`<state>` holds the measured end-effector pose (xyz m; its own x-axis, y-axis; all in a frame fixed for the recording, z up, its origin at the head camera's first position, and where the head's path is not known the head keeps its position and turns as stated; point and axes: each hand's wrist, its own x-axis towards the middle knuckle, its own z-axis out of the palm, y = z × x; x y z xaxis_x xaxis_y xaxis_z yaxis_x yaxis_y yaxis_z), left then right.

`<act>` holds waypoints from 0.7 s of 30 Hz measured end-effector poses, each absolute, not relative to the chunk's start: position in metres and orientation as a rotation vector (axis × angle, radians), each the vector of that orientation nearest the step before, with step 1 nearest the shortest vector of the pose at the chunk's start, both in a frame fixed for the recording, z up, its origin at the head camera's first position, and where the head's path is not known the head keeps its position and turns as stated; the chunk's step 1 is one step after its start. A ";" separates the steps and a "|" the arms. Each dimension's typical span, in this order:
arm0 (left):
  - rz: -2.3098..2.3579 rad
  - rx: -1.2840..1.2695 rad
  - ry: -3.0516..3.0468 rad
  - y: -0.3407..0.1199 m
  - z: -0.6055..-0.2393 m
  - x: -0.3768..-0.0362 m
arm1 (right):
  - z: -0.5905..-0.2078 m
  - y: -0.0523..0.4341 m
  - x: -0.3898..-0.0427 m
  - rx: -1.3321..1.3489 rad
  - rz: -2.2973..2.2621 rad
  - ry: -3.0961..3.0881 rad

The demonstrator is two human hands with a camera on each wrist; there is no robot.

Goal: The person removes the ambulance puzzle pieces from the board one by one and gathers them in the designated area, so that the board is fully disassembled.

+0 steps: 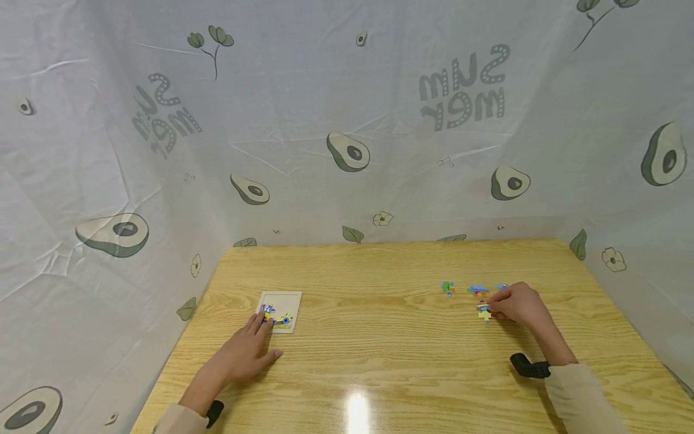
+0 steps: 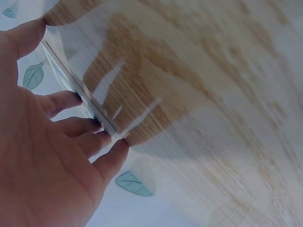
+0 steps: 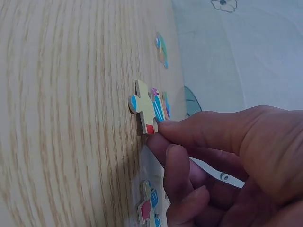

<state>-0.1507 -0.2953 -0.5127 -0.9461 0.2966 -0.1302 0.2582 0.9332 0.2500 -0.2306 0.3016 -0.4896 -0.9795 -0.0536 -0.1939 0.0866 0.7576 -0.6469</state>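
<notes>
Fingers point(image 3: 163, 126) of the right hand point(image 1: 517, 303) are curled and pinch one puzzle piece point(image 3: 146, 108) by its edge; in the right wrist view the piece is yellow with blue and red print, and its lower edge is at the desk point(image 1: 379, 337) surface while the rest tilts up. The remaining fingers of that hand fold under, next to another loose piece point(image 3: 147, 206) lying flat on the desk below the hand.

Left hand point(image 1: 244, 355) lies palm down, fingers straight and spread, holding nothing. Its fingertips point(image 2: 64, 100) press on the near edge of a white puzzle board point(image 1: 282, 310). The left wrist view shows the fingertips lined along the board's thin edge. A few coloured pieces point(image 1: 273, 317) sit in the near part of the board, just beyond the fingertips; the far part of the board is bare white.

A black wrist strap point(image 1: 528, 366) shows on the right forearm, at the end of a beige sleeve point(image 1: 580, 401).

Beyond the right hand, several loose pieces point(image 1: 477, 290) lie scattered on the desk, with one green-and-blue piece point(image 1: 447, 287) set slightly apart to the left. The board and this scatter are well apart, on opposite sides of the desk.

Farther back, a pale cloth backdrop point(image 1: 347, 120) printed with avocados and lettering encloses the desk on three sides.
</notes>
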 end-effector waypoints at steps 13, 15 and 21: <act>0.333 0.417 2.921 -0.297 -0.512 -0.153 | -0.490 0.299 -0.231 -0.082 -0.862 2.884; 0.338 0.415 2.923 -0.297 -0.512 -0.153 | -0.489 0.299 -0.231 -0.080 -0.866 2.882; 0.360 0.410 2.910 -0.296 -0.515 -0.150 | -0.488 0.299 -0.228 -0.049 -0.876 2.860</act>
<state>-0.1503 -0.2962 -0.5152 -0.9456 0.2920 -0.1435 0.2483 0.9326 0.2617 -0.2281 0.2993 -0.4883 -0.9882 -0.0750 -0.1333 0.0126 0.8288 -0.5595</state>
